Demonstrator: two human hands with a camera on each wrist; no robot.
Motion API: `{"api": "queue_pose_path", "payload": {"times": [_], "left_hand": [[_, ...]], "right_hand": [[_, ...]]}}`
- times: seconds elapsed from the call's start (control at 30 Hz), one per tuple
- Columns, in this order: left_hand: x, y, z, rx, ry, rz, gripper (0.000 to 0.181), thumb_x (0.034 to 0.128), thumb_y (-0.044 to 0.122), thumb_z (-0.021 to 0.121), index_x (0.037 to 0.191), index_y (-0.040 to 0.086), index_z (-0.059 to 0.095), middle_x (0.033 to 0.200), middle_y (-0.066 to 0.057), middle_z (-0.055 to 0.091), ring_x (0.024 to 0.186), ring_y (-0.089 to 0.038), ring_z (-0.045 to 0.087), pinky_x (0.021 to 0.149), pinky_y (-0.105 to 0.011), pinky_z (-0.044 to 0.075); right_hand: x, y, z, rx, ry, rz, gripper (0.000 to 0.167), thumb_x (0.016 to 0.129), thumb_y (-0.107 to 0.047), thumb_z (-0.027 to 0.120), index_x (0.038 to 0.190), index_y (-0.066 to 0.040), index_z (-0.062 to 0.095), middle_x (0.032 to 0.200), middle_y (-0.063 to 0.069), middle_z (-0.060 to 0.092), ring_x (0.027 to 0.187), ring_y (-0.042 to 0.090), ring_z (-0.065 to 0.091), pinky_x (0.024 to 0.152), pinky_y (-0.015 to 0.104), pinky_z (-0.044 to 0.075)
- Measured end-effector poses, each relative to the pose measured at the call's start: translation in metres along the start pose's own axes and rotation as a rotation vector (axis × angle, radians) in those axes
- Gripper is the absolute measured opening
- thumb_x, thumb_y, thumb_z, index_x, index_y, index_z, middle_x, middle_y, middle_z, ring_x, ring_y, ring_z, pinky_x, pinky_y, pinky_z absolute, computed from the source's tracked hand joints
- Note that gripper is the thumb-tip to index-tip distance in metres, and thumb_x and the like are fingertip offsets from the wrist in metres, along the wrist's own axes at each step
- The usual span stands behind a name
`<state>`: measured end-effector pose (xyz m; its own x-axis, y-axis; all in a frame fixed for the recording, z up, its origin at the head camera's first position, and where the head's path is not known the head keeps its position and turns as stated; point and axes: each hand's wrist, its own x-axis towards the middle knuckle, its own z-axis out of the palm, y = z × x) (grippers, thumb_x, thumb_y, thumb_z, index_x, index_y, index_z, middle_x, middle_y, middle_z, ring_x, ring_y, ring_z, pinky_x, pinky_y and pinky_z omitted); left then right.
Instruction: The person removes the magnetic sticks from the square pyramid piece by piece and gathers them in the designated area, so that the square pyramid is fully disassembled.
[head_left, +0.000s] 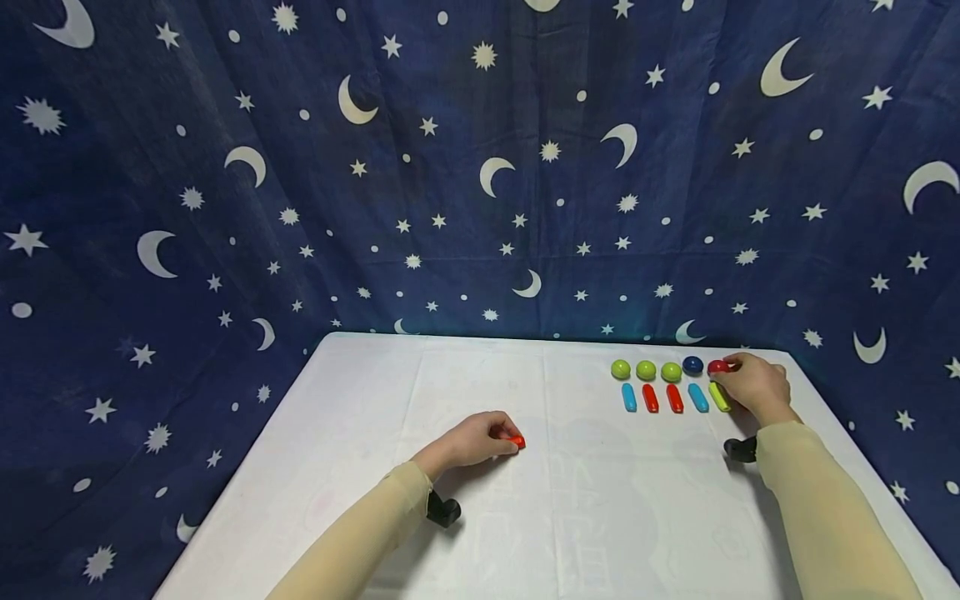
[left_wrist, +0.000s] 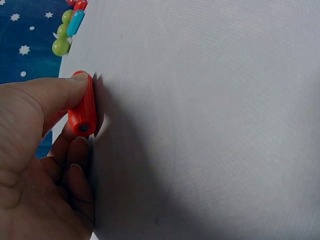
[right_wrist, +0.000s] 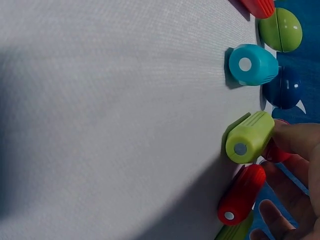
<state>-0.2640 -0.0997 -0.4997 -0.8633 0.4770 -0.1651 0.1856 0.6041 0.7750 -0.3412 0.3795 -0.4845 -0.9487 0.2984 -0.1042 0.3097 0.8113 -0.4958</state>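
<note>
My left hand [head_left: 478, 437] pinches a short red magnetic rod [left_wrist: 82, 110] between thumb and fingers, at or just above the white table. One end of it shows a grey metal dot. At the right rear, my right hand [head_left: 756, 387] holds a red ball [head_left: 717, 367] between thumb and fingers, at the end of a row of balls. Just in front of that ball lies a yellow-green rod [right_wrist: 250, 137]. Beside it, a red rod [right_wrist: 242, 195] and part of another green rod [right_wrist: 235, 231] show in the right wrist view; the hand hides them in the head view.
Three green balls [head_left: 646, 371] and a dark blue ball [head_left: 693, 366] continue the back row. In front lie two light-blue rods [head_left: 629, 397] and two red rods [head_left: 650, 398]. A dark blue curtain [head_left: 450, 208] with moons and stars hangs behind the white table [head_left: 337, 433].
</note>
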Motion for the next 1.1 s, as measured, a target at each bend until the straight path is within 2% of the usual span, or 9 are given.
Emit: {"api": "queue_pose_path", "payload": {"times": [0.17, 0.5, 0.67, 0.8, 0.9, 1.1], "left_hand": [[0.001, 0.002, 0.001, 0.003, -0.003, 0.010, 0.012, 0.0938, 0.018, 0.076, 0.105, 0.016, 0.072, 0.090, 0.004, 0.064, 0.076, -0.011, 0.057, 0.070, -0.026, 0.046], [0.001, 0.006, 0.003, 0.006, -0.003, 0.018, 0.012, 0.0937, 0.019, 0.076, 0.104, 0.016, 0.071, 0.090, 0.003, 0.064, 0.076, -0.011, 0.056, 0.069, -0.026, 0.046], [0.000, 0.006, 0.003, 0.013, -0.002, 0.013, 0.012, 0.0939, 0.019, 0.076, 0.104, 0.017, 0.071, 0.091, 0.003, 0.063, 0.078, -0.012, 0.056, 0.071, -0.027, 0.046], [-0.001, 0.004, 0.003, 0.034, 0.007, 0.006, 0.012, 0.0945, 0.022, 0.076, 0.105, 0.020, 0.071, 0.092, 0.006, 0.063, 0.081, -0.012, 0.057, 0.075, -0.029, 0.047], [-0.001, 0.002, 0.003, 0.054, 0.016, 0.006, 0.012, 0.0960, 0.024, 0.074, 0.107, 0.021, 0.071, 0.094, 0.009, 0.064, 0.081, -0.011, 0.059, 0.077, -0.030, 0.048], [-0.002, 0.000, 0.003, 0.099, 0.038, 0.036, 0.019, 0.0962, 0.026, 0.073, 0.113, 0.018, 0.073, 0.093, 0.008, 0.064, 0.079, -0.011, 0.059, 0.076, -0.030, 0.048]], "right_hand": [[-0.002, 0.002, -0.004, 0.001, 0.006, 0.000, 0.055, 0.097, -0.023, 0.068, 0.136, 0.011, 0.048, 0.121, 0.035, 0.051, 0.111, 0.053, 0.036, 0.083, 0.059, 0.043], [-0.011, 0.000, -0.016, -0.012, 0.042, -0.009, 0.052, 0.098, -0.022, 0.065, 0.136, 0.010, 0.050, 0.122, 0.035, 0.052, 0.112, 0.053, 0.036, 0.086, 0.061, 0.041], [-0.017, -0.001, -0.020, 0.004, 0.072, -0.014, 0.050, 0.101, -0.024, 0.056, 0.139, 0.009, 0.050, 0.132, 0.037, 0.047, 0.120, 0.054, 0.033, 0.094, 0.065, 0.039], [-0.023, -0.006, -0.019, 0.027, 0.103, -0.073, 0.050, 0.103, -0.027, 0.052, 0.139, 0.008, 0.050, 0.139, 0.035, 0.046, 0.126, 0.055, 0.031, 0.100, 0.069, 0.037], [-0.028, -0.011, -0.014, 0.028, 0.127, -0.149, 0.048, 0.105, -0.027, 0.051, 0.137, 0.007, 0.053, 0.139, 0.034, 0.047, 0.127, 0.055, 0.033, 0.102, 0.070, 0.034], [-0.048, -0.028, -0.001, 0.043, 0.119, -0.304, 0.043, 0.105, -0.029, 0.056, 0.133, 0.003, 0.060, 0.133, 0.031, 0.055, 0.123, 0.052, 0.039, 0.098, 0.069, 0.037]]}}
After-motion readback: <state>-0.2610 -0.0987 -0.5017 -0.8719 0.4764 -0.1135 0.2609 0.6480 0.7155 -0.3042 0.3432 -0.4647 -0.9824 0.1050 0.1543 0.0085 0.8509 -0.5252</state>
